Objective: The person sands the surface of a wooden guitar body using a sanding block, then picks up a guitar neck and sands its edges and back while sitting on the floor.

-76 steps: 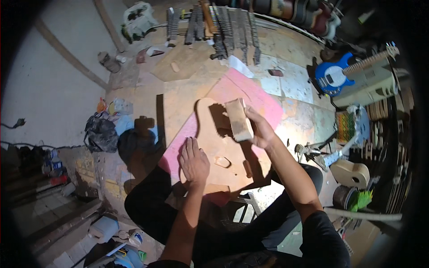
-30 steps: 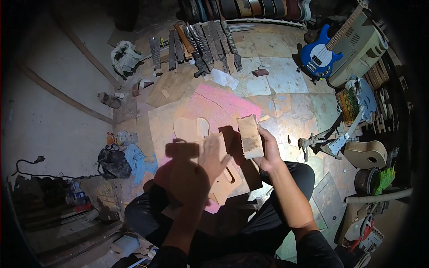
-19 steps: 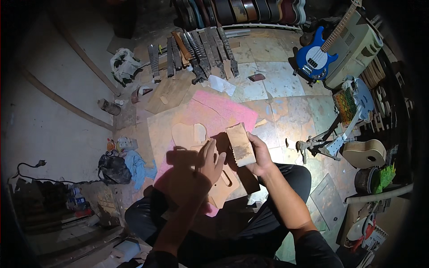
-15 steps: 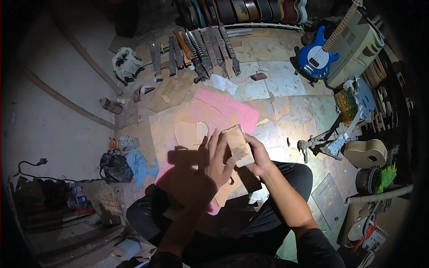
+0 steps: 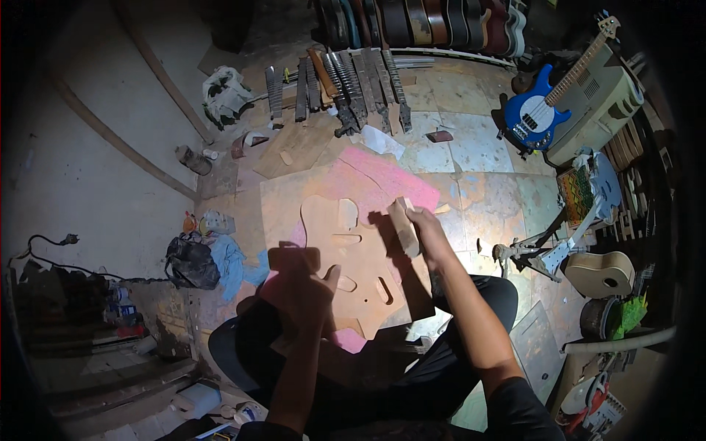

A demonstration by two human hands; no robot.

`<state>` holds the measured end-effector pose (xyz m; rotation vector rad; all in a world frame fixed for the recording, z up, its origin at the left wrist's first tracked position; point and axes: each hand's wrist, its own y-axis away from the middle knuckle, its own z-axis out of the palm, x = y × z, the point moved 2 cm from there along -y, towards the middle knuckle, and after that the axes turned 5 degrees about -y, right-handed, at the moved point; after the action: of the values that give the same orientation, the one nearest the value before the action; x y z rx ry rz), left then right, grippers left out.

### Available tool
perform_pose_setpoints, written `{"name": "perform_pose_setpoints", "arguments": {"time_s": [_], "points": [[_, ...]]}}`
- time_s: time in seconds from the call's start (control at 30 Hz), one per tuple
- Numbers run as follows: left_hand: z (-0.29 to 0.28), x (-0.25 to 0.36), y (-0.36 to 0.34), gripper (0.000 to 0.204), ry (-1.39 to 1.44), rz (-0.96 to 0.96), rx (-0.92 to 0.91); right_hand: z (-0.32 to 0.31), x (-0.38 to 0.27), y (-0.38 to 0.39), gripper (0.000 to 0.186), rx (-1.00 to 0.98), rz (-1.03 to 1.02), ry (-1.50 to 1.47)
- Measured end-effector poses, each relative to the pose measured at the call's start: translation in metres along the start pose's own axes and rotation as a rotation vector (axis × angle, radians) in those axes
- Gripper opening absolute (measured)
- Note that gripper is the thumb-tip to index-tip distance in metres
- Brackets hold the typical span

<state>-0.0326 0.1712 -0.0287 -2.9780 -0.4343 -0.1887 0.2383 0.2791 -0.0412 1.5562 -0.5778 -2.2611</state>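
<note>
A bare wooden electric guitar body (image 5: pixel 321 259) with routed pockets lies flat in front of my crossed legs, on a thin tan board (image 5: pixel 276 202) over a pink sheet (image 5: pixel 401 180). My right hand (image 5: pixel 426 229) grips a sanding block (image 5: pixel 403 229), a block with tan paper around it, above the body's right side. At the body's lower left edge is my left hand (image 5: pixel 315 288), thumb stretched away from the fingers and no object seen in it. Deep shadow covers most of those fingers, and whether they touch the wood is unclear.
Several guitar necks (image 5: pixel 346 84) lie on the tiles ahead, with a row of guitar bodies (image 5: pixel 419 22) behind. A blue bass guitar (image 5: pixel 540 110) leans at far right. Nearer are a metal stand (image 5: pixel 526 253) and an acoustic guitar body (image 5: pixel 599 273). A black bag (image 5: pixel 191 261) sits left.
Both hands were together on the sanding block. My left hand has let go and moved down left, while my right hand keeps the block, now tilted, and the guitar body is uncovered.
</note>
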Motion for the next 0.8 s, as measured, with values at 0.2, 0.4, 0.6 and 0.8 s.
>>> {"name": "perform_pose_setpoints", "arguments": {"time_s": [0.2, 0.4, 0.6, 0.8], "points": [[0.027, -0.057, -0.017, 0.085, 0.291, 0.152, -0.032, -0.024, 0.032, -0.077, 0.033, 0.139, -0.118, 0.212], [0.049, -0.092, -0.037, 0.06, 0.513, 0.071, -0.175, -0.013, 0.048, -0.093, 0.038, 0.029, -0.034, 0.048], [0.086, -0.102, -0.038, 0.044, 0.428, 0.082, -0.078, -0.007, 0.058, -0.092, 0.041, -0.035, 0.055, -0.014], [0.107, -0.114, -0.085, 0.051, 0.528, 0.265, -0.097, 0.0, 0.061, -0.073, 0.044, 0.104, 0.017, -0.107]]}}
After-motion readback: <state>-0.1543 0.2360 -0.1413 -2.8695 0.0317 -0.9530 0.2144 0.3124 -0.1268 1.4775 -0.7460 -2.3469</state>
